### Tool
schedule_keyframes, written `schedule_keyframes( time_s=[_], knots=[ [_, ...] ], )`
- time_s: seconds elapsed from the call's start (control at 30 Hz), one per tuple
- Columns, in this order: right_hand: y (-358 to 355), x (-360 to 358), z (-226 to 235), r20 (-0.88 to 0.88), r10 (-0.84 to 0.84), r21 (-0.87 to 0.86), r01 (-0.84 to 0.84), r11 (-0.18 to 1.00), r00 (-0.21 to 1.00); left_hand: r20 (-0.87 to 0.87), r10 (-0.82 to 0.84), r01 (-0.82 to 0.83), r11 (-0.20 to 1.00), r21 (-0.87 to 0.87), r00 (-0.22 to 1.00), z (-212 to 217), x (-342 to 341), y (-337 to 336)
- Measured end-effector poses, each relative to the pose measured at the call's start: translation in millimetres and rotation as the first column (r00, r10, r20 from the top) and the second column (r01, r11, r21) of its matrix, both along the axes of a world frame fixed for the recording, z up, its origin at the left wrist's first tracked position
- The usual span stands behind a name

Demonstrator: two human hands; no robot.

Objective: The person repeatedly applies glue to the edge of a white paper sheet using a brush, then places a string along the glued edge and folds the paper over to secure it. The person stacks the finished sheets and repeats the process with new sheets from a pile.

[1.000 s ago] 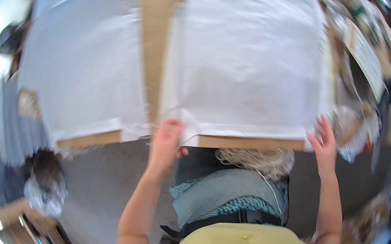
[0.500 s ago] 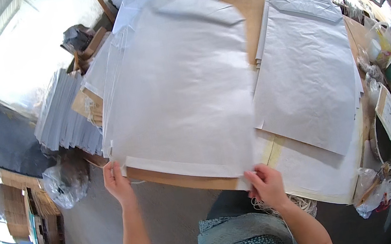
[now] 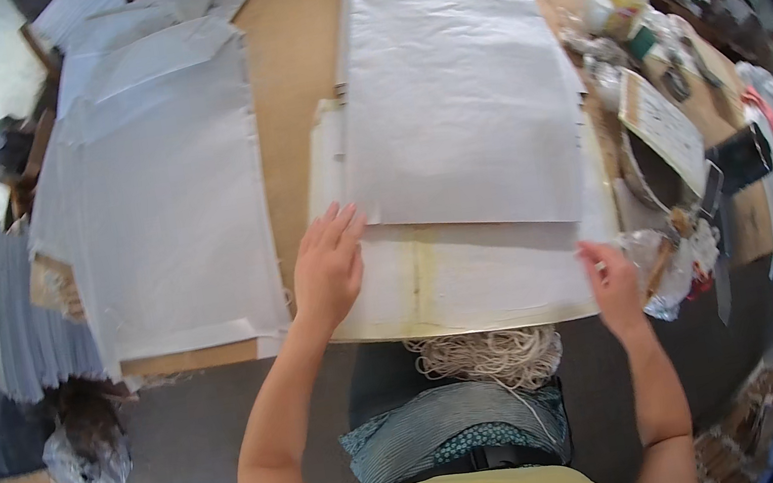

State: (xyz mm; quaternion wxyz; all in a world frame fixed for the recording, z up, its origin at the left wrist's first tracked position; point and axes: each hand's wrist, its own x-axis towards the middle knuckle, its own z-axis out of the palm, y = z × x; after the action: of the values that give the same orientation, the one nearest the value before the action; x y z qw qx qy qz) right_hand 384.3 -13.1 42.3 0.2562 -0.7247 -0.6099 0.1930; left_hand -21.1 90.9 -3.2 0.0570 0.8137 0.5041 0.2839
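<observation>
Two stacks of large white paper bags with folded ends lie on the worktable. My left hand [image 3: 328, 265] has its fingers stretched out flat at the near left corner of the right stack of paper bags [image 3: 457, 111]. By that stack's near right corner is my right hand [image 3: 612, 278], its fingers curled together a little short of the paper and nothing visible in them. The left stack of paper bags [image 3: 170, 194] rests untouched. Under the right stack a pale board [image 3: 501, 274] with a yellowish strip sticks out toward me.
Brown board [image 3: 297, 45] shows between the stacks. Plastic bags [image 3: 607, 9] and a round container with a white lid [image 3: 663, 120] crowd the right side. A bundle of white cord [image 3: 494, 355] hangs below the front edge. Folded paper [image 3: 28, 315] stands at the left.
Both hands have let go of the left stack's top bag, which now lies flat, and have moved right to the other stack. The view has turned right too.
</observation>
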Motion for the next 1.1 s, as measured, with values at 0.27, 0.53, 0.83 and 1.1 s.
schedule_keyframes(
  time_s=[0.27, 0.53, 0.83, 1.1],
  knots=[
    [-51, 142, 32, 0.858, 0.004, 0.102, -0.178, 0.979, 0.514, -0.061, -0.211, 0.219, 0.956, 0.194, 0.976, -30, 78, 39],
    [11, 174, 57, 0.264, -0.391, 0.467, 0.238, 0.852, 0.881, -0.114, -0.42, 0.425, 0.905, 0.018, 0.9, -25, 90, -62],
    [23, 225, 4, 0.044, -0.545, 0.393, 0.487, 0.78, 0.837, -0.036, -0.343, 0.335, 0.931, -0.146, 0.939, -5, 65, -125],
    [13, 193, 42, 0.096, -0.601, 0.335, 0.542, 0.77, 0.794, -0.065, -0.218, 0.214, 0.975, -0.066, 0.974, -10, 34, -125]
  ],
)
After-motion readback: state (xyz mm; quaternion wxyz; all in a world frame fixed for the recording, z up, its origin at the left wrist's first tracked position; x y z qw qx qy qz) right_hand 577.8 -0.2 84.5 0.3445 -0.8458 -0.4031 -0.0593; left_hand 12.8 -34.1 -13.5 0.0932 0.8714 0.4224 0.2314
